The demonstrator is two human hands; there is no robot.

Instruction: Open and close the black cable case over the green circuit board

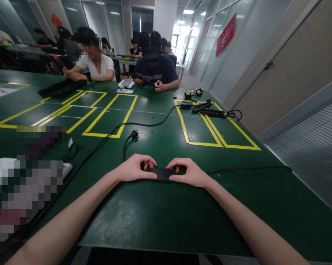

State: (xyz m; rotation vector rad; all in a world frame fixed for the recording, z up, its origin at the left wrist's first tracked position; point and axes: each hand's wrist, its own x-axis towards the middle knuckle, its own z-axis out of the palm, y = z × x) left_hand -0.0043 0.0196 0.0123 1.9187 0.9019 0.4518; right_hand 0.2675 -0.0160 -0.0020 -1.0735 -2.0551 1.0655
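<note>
A small black power adapter lies flat or nearly so just above the green table, between my hands. My left hand pinches its left end, thumb at the near side and fingers curled behind. At the other end, my right hand grips it the same way. A short black cord with a plug comes out from behind my left hand. Past my right hand, a thin black cable runs to the table's right edge. Whether both cords join the adapter is hidden by my fingers.
A long black cable crosses the table on the left. Yellow tape rectangles mark the surface. Dark tools and cords lie at the back right. Two people sit across, handling things. Blurred items stand at the left.
</note>
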